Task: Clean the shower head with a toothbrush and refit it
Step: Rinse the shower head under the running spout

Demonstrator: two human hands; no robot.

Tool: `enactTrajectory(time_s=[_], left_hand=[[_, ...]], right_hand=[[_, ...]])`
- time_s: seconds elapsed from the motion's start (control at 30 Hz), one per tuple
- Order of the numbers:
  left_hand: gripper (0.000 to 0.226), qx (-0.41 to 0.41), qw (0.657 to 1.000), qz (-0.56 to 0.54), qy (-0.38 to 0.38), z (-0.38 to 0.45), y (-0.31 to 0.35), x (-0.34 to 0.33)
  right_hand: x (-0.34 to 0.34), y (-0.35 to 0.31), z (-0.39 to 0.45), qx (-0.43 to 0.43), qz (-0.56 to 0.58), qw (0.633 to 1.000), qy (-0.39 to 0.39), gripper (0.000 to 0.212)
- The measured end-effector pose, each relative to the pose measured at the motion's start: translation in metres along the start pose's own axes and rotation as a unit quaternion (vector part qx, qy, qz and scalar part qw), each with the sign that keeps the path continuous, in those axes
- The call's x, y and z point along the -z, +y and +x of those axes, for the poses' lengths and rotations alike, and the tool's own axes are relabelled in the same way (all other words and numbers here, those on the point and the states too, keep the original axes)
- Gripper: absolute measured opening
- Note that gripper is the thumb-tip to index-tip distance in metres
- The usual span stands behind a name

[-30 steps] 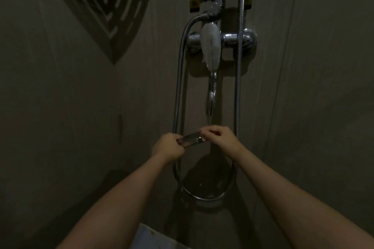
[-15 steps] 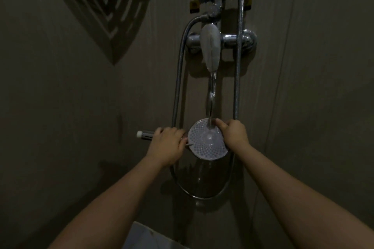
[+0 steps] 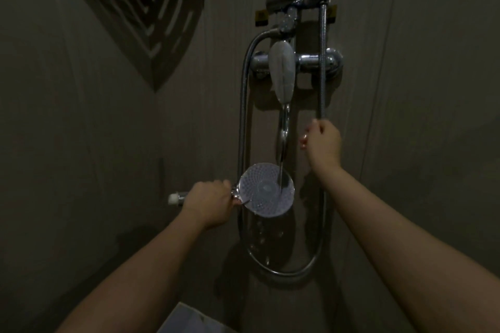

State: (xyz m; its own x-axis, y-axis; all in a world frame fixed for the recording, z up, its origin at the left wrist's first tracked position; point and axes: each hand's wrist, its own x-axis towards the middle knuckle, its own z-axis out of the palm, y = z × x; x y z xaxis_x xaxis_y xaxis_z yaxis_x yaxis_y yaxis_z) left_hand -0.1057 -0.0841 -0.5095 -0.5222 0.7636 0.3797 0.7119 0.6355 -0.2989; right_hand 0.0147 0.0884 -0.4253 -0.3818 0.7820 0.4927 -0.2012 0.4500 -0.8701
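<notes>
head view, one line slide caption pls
Left hand holds the detached shower head face-up under the tap stream while the right hand grips the hose.

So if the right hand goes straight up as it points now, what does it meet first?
Probably the hose: the right hand sits just under its straight run, perhaps already touching it. Depth is unclear.

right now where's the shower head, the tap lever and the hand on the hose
shower head (image 3: 266, 189): head view, middle of its nozzle face
tap lever (image 3: 282, 73): head view, broad upper part of the handle
right hand (image 3: 323, 142): head view, back of the hand
</notes>
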Motion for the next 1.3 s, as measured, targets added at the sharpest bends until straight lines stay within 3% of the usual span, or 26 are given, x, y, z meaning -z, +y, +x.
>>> enactTrajectory(time_s=[0.1,0.23,0.47,0.6,0.87,0.9,0.93,1.0,1.07,1.13,1.2,1.3], left_hand=[[0.04,0.012,1.0,-0.009,0.008,-0.001,0.006,0.001],[0.046,0.039,0.999,-0.012,0.026,0.001,0.005,0.002],[0.047,0.0,0.997,-0.009,0.072,0.0,0.004,0.002],[0.048,-0.004,0.997,-0.002,0.075,0.001,0.01,0.002],[0.042,0.018,0.991,-0.034,0.128,0.0,0.001,0.006],[0.041,0.026,0.994,-0.029,0.102,-0.002,-0.002,0.006],[0.042,0.034,0.997,-0.013,0.07,-0.004,-0.006,0.008],[0.047,0.041,0.995,0.015,0.086,-0.007,-0.018,0.0],[0.045,0.055,0.994,0.033,0.083,-0.015,-0.028,-0.005],[0.027,0.075,0.995,0.042,0.048,-0.025,-0.036,-0.006],[0.025,0.089,0.993,0.075,0.03,-0.03,-0.044,-0.014],[0.028,0.12,0.99,0.073,0.012,-0.036,-0.05,-0.014]], right_hand=[[-0.005,-0.035,0.003,0.037,0.051,0.997,-0.046,0.032],[-0.012,-0.058,0.007,0.105,-0.036,0.983,-0.144,0.014],[-0.018,-0.064,0.008,0.031,0.013,0.983,-0.179,0.013],[-0.017,-0.06,0.007,-0.007,0.028,0.981,-0.19,0.026],[-0.014,-0.061,0.008,-0.128,0.044,0.982,-0.133,0.033],[-0.015,-0.058,0.002,-0.131,0.055,0.982,-0.121,0.032],[-0.014,-0.05,-0.004,-0.132,0.05,0.983,-0.115,0.032],[-0.013,-0.028,-0.02,-0.138,-0.029,0.981,-0.136,0.035],[-0.008,-0.004,-0.034,-0.191,-0.131,0.949,-0.216,0.037],[-0.004,0.016,-0.045,-0.253,-0.222,0.88,-0.335,0.034],[-0.002,0.032,-0.054,-0.275,-0.284,0.818,-0.419,0.03],[-0.009,0.043,-0.059,-0.278,-0.29,0.795,-0.454,0.027]])
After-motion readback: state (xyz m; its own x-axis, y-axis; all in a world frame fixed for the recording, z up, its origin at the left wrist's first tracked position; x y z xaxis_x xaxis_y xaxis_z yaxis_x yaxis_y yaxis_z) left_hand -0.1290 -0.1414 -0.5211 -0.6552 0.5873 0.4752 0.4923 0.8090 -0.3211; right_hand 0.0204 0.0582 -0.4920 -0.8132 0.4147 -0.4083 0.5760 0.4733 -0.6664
